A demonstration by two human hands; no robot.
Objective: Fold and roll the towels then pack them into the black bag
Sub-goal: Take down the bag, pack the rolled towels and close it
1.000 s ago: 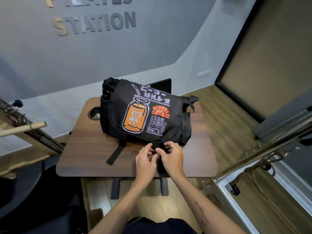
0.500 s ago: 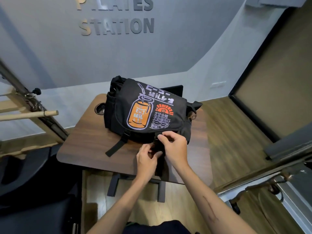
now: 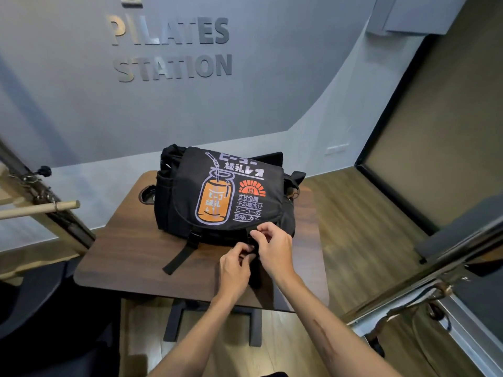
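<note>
Black bag (image 3: pixel 226 191), flap closed, orange can print.

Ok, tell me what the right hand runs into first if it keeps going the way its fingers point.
Most likely the black bag: the right hand points up-left at the flap's lower edge, fingertips already at the buckle there. Depth is hard to judge.
</note>
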